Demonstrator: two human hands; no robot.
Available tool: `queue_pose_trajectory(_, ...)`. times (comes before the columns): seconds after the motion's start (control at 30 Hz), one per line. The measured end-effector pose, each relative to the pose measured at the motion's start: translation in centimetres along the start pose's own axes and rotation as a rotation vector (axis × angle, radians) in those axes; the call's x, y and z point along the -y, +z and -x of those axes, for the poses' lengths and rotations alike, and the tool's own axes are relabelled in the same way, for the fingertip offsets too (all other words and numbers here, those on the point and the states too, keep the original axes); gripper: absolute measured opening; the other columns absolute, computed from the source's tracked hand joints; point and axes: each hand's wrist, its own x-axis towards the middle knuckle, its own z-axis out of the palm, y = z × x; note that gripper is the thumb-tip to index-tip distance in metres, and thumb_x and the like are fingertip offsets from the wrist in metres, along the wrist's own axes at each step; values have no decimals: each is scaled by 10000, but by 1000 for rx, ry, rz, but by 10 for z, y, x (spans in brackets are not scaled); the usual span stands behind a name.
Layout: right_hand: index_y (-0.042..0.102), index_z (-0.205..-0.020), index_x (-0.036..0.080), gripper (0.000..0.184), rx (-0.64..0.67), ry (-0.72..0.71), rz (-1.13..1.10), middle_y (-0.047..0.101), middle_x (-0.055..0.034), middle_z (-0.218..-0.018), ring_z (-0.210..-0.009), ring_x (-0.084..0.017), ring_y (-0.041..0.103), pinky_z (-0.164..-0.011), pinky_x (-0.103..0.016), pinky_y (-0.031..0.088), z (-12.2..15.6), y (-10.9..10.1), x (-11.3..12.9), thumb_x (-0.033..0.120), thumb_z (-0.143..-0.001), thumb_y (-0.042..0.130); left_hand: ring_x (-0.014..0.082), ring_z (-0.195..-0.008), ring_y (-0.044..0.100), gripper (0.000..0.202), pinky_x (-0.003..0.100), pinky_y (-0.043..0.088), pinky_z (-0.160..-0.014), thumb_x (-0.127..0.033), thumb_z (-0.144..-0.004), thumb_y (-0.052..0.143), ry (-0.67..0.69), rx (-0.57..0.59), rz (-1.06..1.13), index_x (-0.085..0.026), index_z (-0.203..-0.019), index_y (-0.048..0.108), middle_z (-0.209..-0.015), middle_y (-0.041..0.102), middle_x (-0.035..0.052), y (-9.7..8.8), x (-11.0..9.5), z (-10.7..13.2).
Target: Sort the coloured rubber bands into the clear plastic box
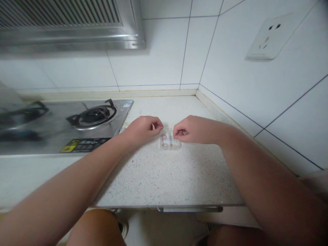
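A small clear plastic box [170,147] lies on the speckled countertop between my hands. Inside it are small items, one of them reddish, too blurred to name. My left hand [145,130] is at the box's upper left, thumb and fingertips pinched together. Just over the right side of the box, my right hand [191,130] is also closed in a pinch. Whatever either pinch holds is too small to make out. Partly hidden behind my left wrist, something small and patterned [125,126] lies by the stove edge.
On the left, a steel gas stove [58,131] with raised burner supports is set into the countertop [176,177]. A range hood [138,30] hangs above it. Tiled walls meet at the back right, with a socket [269,37]. A metal handle [189,209] runs below the front edge.
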Motion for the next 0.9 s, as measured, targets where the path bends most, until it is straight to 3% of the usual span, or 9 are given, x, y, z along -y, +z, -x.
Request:
queue_pose_trajectory(0.57, 741, -752, 201, 218, 77, -25, 107, 658, -17, -668, -568, -121, 471, -581, -300, 299, -5, 9, 9, 260, -839, 550, 138, -648, 587, 175, 259, 396, -608, -305, -895, 602, 5, 44, -34, -200, -879, 741, -774, 708, 26, -3, -6, 1)
queue_pose_trajectory(0.8, 679, -701, 192, 206, -7, -53, 73, 662, -17, -676, -585, -120, 479, -584, -305, 285, -4, 7, 7, 240, -846, 542, 133, -647, 584, 177, 260, 396, -620, -298, -897, 596, 13, 44, -47, -197, -885, 740, -771, 706, 23, -2, -4, 1)
queue_pose_trajectory(0.9, 668, -693, 187, 217, -102, -77, 82, 629, 1, -632, -567, -108, 464, -578, -298, 280, -6, 9, 2, 254, -867, 556, 128, -651, 583, 179, 254, 405, -624, -307, -897, 593, -4, 50, -68, -203, -894, 739, -785, 709, 12, -4, -4, 1)
